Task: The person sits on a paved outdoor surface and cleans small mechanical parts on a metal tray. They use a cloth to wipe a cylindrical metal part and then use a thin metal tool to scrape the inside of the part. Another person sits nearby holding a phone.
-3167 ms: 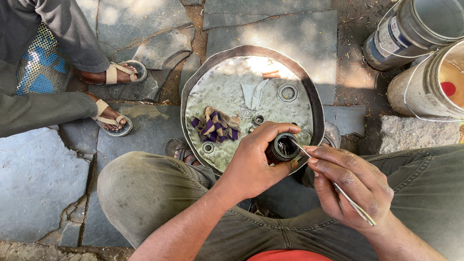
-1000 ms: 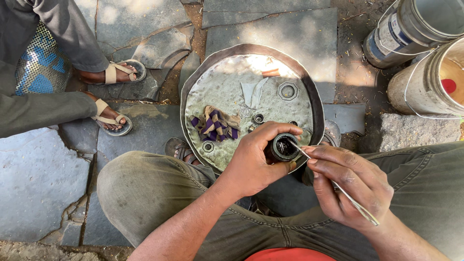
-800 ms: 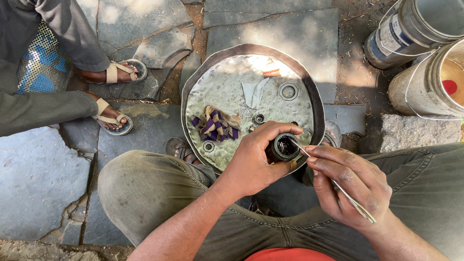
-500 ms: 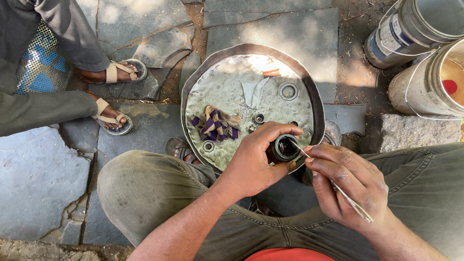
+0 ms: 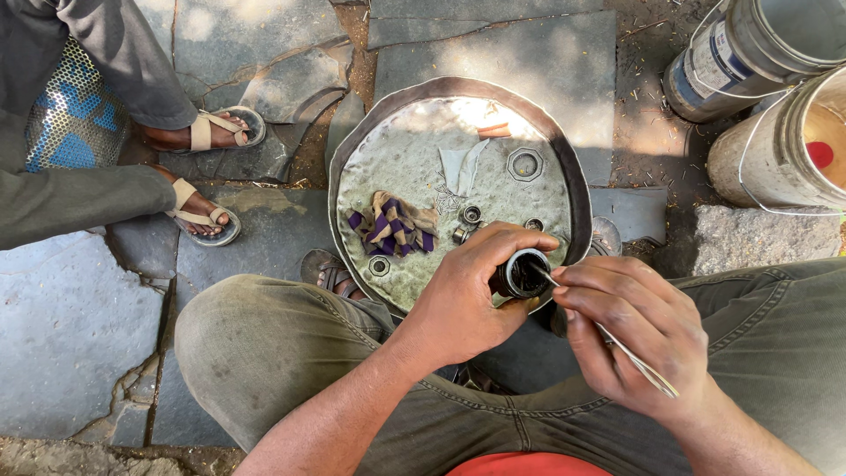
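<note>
My left hand grips a small black cylindrical part over the near rim of a round dented metal pan. My right hand pinches a thin metal rod, whose tip reaches into the open top of the black part. In the pan lie a striped purple and tan rag, a hex nut, small bearings and a grey scrap. My knees frame both hands.
Another person sits at the left, with sandalled feet on the cracked stone paving. Two worn buckets stand at the upper right. A flat stone block lies beside the pan. My own sandalled foot shows under the pan's edge.
Almost nothing has changed. My right hand has shifted the rod slightly at the mouth of the black part; my left hand holds steady.
</note>
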